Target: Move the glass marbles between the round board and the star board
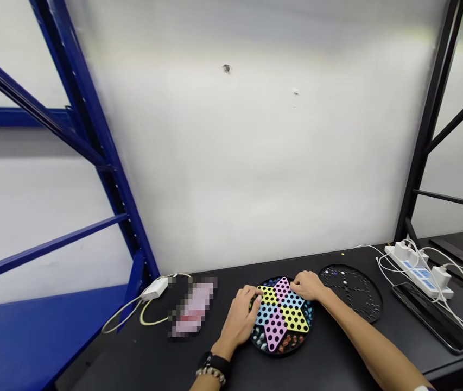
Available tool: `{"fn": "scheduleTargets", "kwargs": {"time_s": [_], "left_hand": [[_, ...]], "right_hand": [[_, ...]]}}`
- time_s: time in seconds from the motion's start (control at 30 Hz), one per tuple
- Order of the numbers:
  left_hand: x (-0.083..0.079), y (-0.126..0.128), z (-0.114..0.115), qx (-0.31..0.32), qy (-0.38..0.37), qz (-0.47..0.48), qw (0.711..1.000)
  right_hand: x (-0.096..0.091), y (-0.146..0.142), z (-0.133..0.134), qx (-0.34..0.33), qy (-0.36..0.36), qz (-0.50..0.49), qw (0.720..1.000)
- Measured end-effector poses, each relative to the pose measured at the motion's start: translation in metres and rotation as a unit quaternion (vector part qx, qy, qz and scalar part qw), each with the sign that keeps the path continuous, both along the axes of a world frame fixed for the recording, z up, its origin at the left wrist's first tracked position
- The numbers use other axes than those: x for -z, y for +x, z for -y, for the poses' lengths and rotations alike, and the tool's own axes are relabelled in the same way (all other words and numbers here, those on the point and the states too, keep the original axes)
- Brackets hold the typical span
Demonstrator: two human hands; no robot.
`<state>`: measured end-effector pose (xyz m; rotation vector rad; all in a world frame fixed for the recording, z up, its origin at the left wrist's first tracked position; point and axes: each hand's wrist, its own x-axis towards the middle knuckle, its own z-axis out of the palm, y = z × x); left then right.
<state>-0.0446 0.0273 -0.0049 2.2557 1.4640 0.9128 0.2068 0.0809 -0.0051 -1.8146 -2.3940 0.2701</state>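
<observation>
A round Chinese checkers board (276, 329) rests on the black table, its star of pink, yellow and blue points dotted with black holes. Around the star, marbles (291, 342) of several colours sit in the rim compartments. My left hand (240, 315) is at the board's left side, its curled fingers and thumb on the edge of the star panel. My right hand (308, 286) grips the upper right edge with bent fingers; its fingertips are partly hidden. A black round tray (363, 290) with small dimples lies to the right, holding a few marbles.
A white power strip (420, 271) with plugs and cables stands at the right, near a black phone (432, 317). On the left are a blurred pink item (194, 309) and a white adapter (156, 289) with a cable. Blue shelf posts (105, 146) rise at the left.
</observation>
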Motion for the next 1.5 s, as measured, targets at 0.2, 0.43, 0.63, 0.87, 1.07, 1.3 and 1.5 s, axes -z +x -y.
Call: {"fn": "scheduleTargets", "kwargs": {"time_s": [0.2,0.43,0.63,0.87,1.07,1.3,1.5], "left_hand": [[0.003,-0.002,-0.001,0.006,0.001,0.005,1.000],[0.003,-0.001,-0.001,0.004,0.007,-0.002,1.000],[0.004,-0.001,-0.001,0.010,0.006,-0.001,1.000],[0.004,-0.001,-0.002,0.004,-0.002,-0.002,1.000],[0.004,-0.001,-0.001,0.006,0.002,0.000,1.000],[0.001,0.001,0.000,0.003,0.017,-0.013,1.000],[0.002,0.001,-0.002,0.005,0.012,-0.016,1.000]], "right_hand": [[0.003,0.000,0.000,0.003,0.010,-0.010,1.000],[0.003,0.002,-0.001,-0.016,0.021,-0.016,1.000],[0.010,0.002,-0.005,0.010,0.013,-0.032,0.999],[0.007,0.001,-0.002,0.032,0.002,-0.044,0.999],[0.006,0.002,-0.001,0.035,0.004,-0.061,0.998],[0.001,0.002,0.002,-0.001,0.013,-0.012,1.000],[-0.001,0.003,0.000,-0.011,0.012,-0.011,1.000]]}}
